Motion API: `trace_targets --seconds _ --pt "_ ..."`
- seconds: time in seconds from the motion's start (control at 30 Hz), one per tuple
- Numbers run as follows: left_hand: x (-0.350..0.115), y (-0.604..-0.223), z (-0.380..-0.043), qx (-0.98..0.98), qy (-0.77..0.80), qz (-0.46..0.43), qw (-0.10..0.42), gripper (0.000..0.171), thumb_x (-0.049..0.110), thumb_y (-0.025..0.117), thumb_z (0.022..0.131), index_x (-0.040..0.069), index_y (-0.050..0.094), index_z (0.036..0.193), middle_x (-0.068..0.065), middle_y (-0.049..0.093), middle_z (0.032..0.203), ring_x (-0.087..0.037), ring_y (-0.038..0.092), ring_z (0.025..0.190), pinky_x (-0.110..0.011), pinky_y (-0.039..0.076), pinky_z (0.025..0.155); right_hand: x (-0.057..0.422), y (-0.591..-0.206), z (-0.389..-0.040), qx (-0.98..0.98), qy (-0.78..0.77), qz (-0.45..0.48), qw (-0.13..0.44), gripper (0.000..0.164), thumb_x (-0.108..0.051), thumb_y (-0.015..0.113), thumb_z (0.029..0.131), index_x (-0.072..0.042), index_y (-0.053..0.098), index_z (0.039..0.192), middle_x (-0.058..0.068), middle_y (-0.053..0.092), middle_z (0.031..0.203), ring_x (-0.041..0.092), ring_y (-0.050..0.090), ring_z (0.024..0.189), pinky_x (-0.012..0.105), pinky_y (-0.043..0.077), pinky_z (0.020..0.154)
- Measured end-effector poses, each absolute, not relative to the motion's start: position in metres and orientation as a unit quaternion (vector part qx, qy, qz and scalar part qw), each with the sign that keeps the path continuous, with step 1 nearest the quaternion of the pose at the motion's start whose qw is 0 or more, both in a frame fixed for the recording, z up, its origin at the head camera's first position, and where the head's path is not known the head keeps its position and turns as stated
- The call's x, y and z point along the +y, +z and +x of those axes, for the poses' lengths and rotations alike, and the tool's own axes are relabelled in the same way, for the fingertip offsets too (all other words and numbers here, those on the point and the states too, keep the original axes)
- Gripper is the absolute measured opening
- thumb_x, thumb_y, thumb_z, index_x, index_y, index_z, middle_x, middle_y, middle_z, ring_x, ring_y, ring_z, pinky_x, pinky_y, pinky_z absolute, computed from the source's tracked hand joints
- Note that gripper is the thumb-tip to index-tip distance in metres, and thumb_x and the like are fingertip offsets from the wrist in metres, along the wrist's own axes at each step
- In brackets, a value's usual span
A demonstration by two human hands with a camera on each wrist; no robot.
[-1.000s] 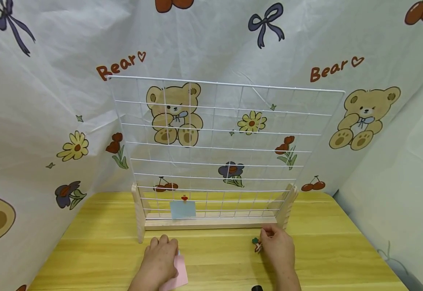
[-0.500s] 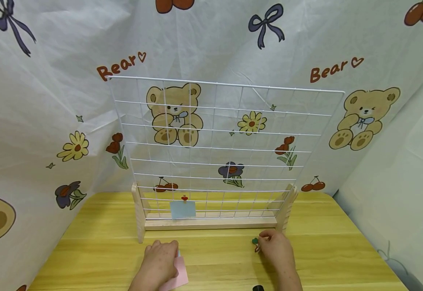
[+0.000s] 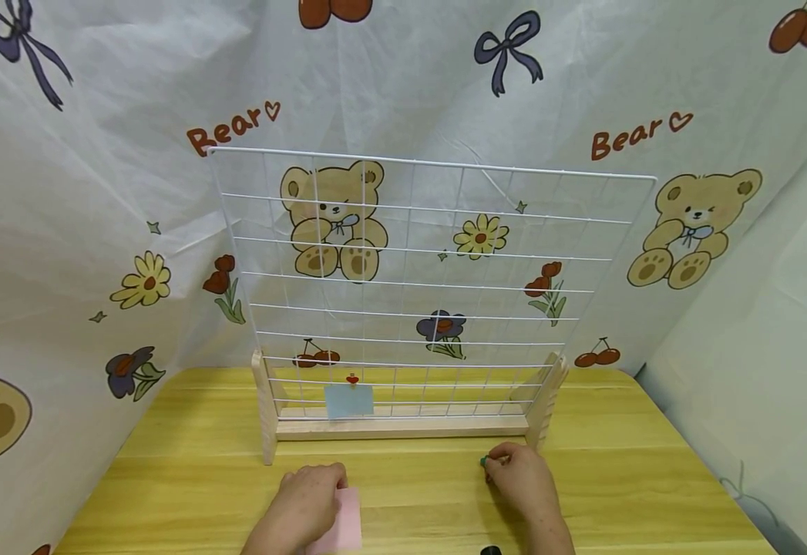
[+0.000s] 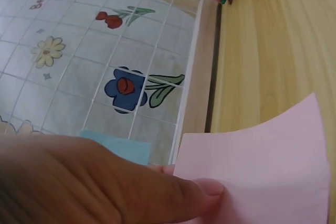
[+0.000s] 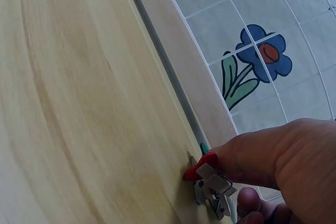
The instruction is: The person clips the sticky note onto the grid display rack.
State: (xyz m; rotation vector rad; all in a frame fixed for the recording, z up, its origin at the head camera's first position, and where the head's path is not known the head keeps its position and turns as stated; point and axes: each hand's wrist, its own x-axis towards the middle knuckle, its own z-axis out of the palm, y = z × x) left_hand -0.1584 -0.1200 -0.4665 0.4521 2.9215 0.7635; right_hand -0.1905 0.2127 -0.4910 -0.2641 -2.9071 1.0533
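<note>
My left hand [image 3: 302, 505] holds a sheet of pink paper [image 3: 345, 516] low at the left. In the left wrist view the thumb lies across the pink paper [image 4: 262, 166]. Off to the right, the fingers of my right hand [image 3: 524, 482] pinch at small metal clips [image 5: 214, 184] close to the tabletop; one red piece [image 5: 202, 167] and a bit of green [image 5: 204, 148] show. How many clips are between the fingers is hidden. A red heart-shaped clip [image 3: 352, 379] fastens a light blue card [image 3: 349, 401] to the white wire grid [image 3: 431, 315].
Wooden feet and a wooden base [image 3: 403, 428] hold the grid upright behind my hands. A black object [image 3: 490, 550] pokes in at the bottom edge of the head view. A bear-print cloth [image 3: 403, 92] hangs behind the yellow wooden table [image 3: 625, 462].
My right hand has come down and slightly left, its fingers now covering most of the clips. The left hand has shifted slightly; the blue edge beside the pink paper no longer shows.
</note>
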Motion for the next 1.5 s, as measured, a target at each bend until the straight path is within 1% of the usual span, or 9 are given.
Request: trace_targets --seconds 0.1,0.2,0.43,0.5,0.63,0.73,1.03,1.17,1.5 --pt "-0.121 -0.464 -0.158 0.951 0.265 0.151 0.049 0.016 0.000 0.067 0.089 0.015 0.068 0.090 0.000 0.071 0.086 -0.018 0.058 0.078 -0.039 0.038 0.069 0.211 -0.490 -0.190 -0.938 0.337 -0.080 0.018 0.014 -0.016 0.072 0.090 -0.006 0.077 0.099 -0.007 0.070 0.067 0.011 0.057 0.064 0.030 0.044 0.061" --pt "-0.122 -0.461 -0.157 0.951 0.270 0.144 0.045 0.016 0.000 0.065 0.089 0.016 0.068 0.088 0.002 0.070 0.083 -0.016 0.055 0.074 -0.039 0.039 0.069 0.210 -0.491 -0.189 -0.940 0.333 -0.079 0.017 0.014 -0.017 0.072 0.090 -0.007 0.077 0.099 -0.008 0.069 0.066 0.011 0.056 0.063 0.030 0.043 0.061" --pt "-0.123 -0.457 -0.155 0.951 0.273 0.142 0.034 0.016 0.000 0.065 0.089 0.016 0.069 0.090 0.001 0.070 0.083 -0.014 0.055 0.073 -0.041 0.043 0.070 0.209 -0.493 -0.189 -0.940 0.331 -0.075 0.020 0.009 -0.016 0.073 0.089 -0.010 0.077 0.094 -0.008 0.066 0.063 0.012 0.052 0.061 0.029 0.040 0.059" --pt "-0.124 -0.456 -0.155 0.950 0.275 0.143 0.035 0.015 0.001 0.065 0.091 0.016 0.068 0.090 0.002 0.069 0.082 -0.013 0.054 0.071 -0.038 0.043 0.069 0.208 -0.493 -0.189 -0.940 0.333 -0.073 0.023 0.007 -0.016 0.073 0.089 -0.011 0.077 0.092 -0.008 0.066 0.063 0.012 0.053 0.060 0.029 0.040 0.058" --pt "-0.125 -0.454 -0.155 0.943 0.295 0.148 0.044 0.015 0.001 0.063 0.093 0.015 0.067 0.090 0.002 0.066 0.081 -0.011 0.051 0.069 -0.030 0.043 0.061 0.207 -0.493 -0.190 -0.937 0.342 -0.069 0.026 0.004 -0.014 0.073 0.088 -0.010 0.076 0.089 -0.007 0.068 0.063 0.009 0.056 0.058 0.030 0.041 0.058" --pt "-0.126 -0.453 -0.155 0.937 0.312 0.151 0.053 0.014 0.002 0.062 0.095 0.014 0.067 0.092 0.001 0.066 0.082 -0.011 0.051 0.068 -0.027 0.043 0.057 0.206 -0.493 -0.190 -0.934 0.348 -0.070 0.027 0.003 -0.012 0.073 0.088 -0.010 0.074 0.086 -0.006 0.068 0.062 0.008 0.057 0.057 0.029 0.041 0.057" --pt "-0.128 -0.452 -0.156 0.935 0.315 0.158 0.049 0.010 0.006 0.064 0.096 0.015 0.067 0.093 0.002 0.068 0.084 -0.009 0.052 0.067 -0.025 0.043 0.057 0.204 -0.494 -0.190 -0.936 0.345 -0.056 0.037 0.006 -0.011 0.075 0.087 -0.011 0.072 0.081 -0.006 0.067 0.060 0.009 0.055 0.056 0.029 0.041 0.057" --pt "-0.128 -0.452 -0.157 0.937 0.308 0.158 0.045 0.010 0.007 0.066 0.096 0.016 0.066 0.092 0.002 0.068 0.086 -0.008 0.050 0.068 -0.026 0.043 0.059 0.203 -0.494 -0.190 -0.933 0.354 -0.059 0.035 0.007 -0.011 0.074 0.087 -0.011 0.072 0.080 -0.005 0.066 0.060 0.009 0.055 0.056 0.029 0.041 0.057" --pt "-0.127 -0.450 -0.158 0.941 0.294 0.166 0.026 0.009 0.009 0.065 0.098 0.017 0.067 0.095 -0.002 0.073 0.094 -0.007 0.053 0.073 -0.030 0.048 0.064 0.200 -0.490 -0.192 -0.908 0.414 -0.054 0.032 0.005 -0.008 0.070 0.092 -0.008 0.075 0.088 -0.001 0.064 0.056 0.013 0.059 0.050 0.026 0.042 0.050"
